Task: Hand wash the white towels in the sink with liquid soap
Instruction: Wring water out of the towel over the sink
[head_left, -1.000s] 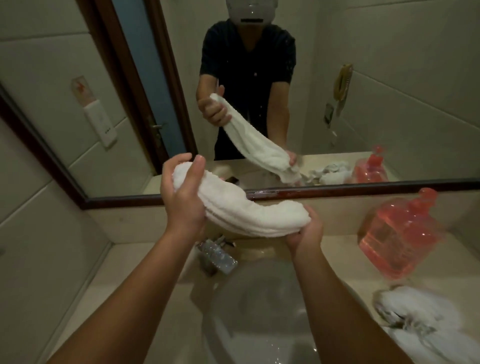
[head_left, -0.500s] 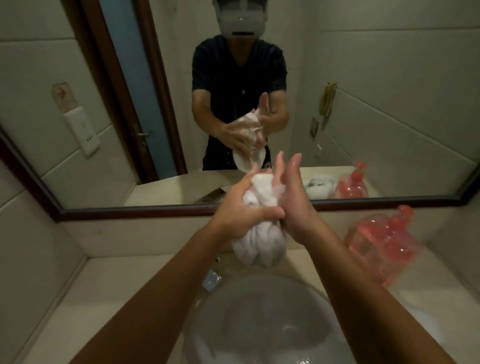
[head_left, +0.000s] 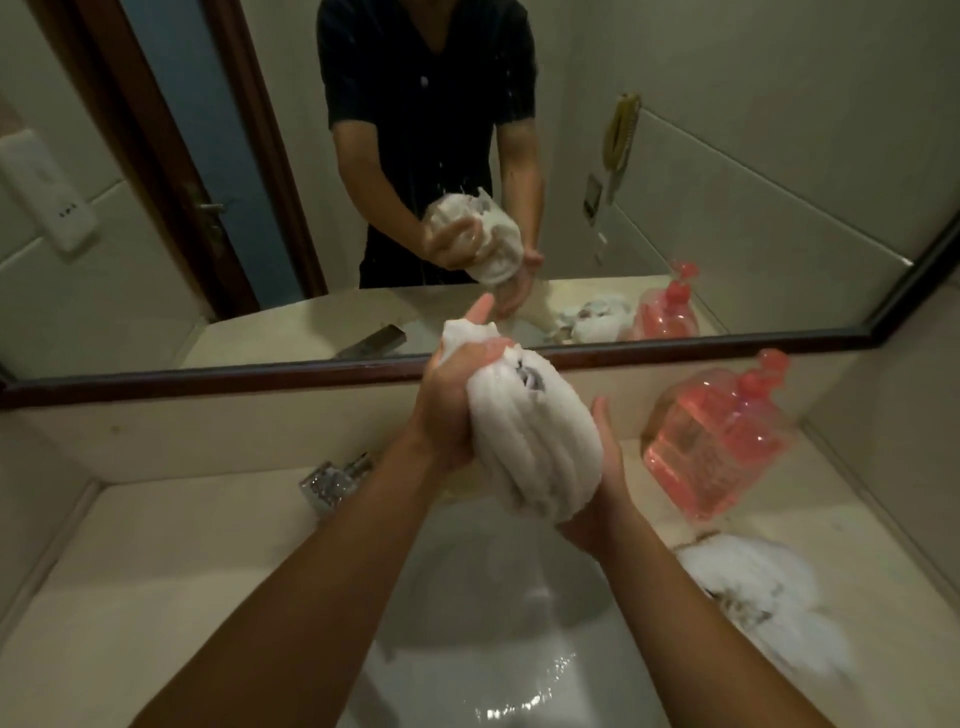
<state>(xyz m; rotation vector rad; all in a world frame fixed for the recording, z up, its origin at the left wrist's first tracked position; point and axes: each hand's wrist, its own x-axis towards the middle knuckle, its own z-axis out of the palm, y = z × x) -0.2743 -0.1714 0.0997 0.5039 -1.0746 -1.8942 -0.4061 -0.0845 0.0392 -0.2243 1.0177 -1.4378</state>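
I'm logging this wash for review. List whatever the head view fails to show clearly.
All head view:
- Sink: near part cut off by the bottom edge; drain lost in blur.
- Tap: spout hidden behind the left arm.
- Bottle: label too blurred to read.
- Towel: dark spot near its top too small to identify.
- Second towel: blurred, folds unclear.

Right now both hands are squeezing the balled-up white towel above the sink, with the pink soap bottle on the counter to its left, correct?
Not quite: the head view shows the pink soap bottle on the counter to the right of the sink, not the left. The left hand and right hand do squeeze the balled-up white towel above it.
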